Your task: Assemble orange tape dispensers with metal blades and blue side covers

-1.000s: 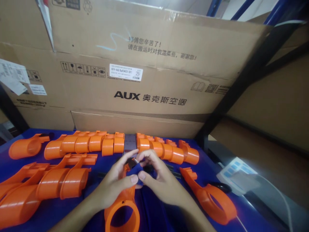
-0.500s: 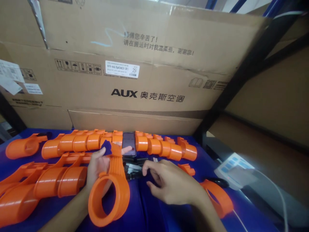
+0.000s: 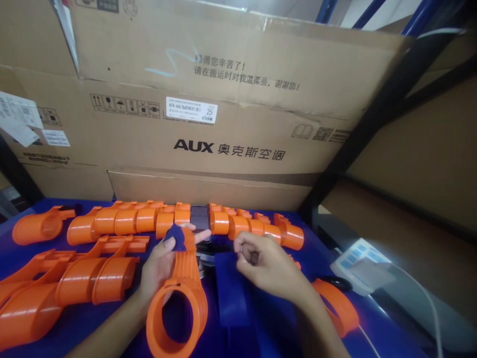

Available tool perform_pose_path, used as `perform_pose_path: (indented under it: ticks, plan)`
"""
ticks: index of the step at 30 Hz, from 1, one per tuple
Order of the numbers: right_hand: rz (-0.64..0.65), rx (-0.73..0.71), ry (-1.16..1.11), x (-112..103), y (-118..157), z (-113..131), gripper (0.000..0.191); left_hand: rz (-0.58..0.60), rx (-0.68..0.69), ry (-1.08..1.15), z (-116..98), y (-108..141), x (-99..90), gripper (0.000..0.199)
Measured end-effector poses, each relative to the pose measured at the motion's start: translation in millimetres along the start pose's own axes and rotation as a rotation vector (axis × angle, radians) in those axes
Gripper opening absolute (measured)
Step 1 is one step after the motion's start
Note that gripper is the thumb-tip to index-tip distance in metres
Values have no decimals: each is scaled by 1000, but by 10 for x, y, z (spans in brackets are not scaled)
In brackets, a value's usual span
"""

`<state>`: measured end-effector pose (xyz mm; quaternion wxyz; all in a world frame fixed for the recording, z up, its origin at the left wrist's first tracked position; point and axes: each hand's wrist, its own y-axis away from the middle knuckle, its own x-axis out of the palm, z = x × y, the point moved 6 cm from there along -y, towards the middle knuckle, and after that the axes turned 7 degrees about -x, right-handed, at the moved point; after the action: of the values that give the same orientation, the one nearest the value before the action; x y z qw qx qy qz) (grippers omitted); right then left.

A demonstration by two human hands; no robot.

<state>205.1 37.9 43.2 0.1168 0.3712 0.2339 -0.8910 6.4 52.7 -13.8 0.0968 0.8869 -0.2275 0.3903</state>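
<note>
Rises upright at lower centre as an orange holder (image 3: 188,271), with its open ring (image 3: 203,306) lowest, facing the viewer, a dark-blue patch (image 3: 176,236) at its top, and a blue strip (image 3: 231,293) right of it.

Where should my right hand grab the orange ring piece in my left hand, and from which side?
Grip the orange ring piece by its ring's outer wall, probably from the right: your left hand holds it near the upper end, and the ring below is uncovered on that side.
</note>
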Motion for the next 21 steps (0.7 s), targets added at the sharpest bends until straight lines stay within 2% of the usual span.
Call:
perform_pose_path:
  ticks: [3, 6, 9, 13, 17, 21]
  plan:
    - [-193, 24, -56, -74, -20, -83, 14, 14, 51, -74, 36, 11, 52, 40]
    - [-394, 68, -172, -107, -27, -179, 8, 42, 93, -130, 50, 28, 111, 43]
    - [-493, 91, -321, -70, -43, -221, 7, 57, 115, -167, 51, 48, 134, 40]
    - [-467, 92, -466, 28, -82, -164, 18, 96, 112, -215, 75, 50, 126, 37]
    - [-468, 49, -496, 42, -83, -66, 35, 116, 100, -158, 94, 29, 109, 35]
    - [-336, 45, -459, 124, -64, -15, 43, 168, 19, -33, 121, 16, 131, 40]
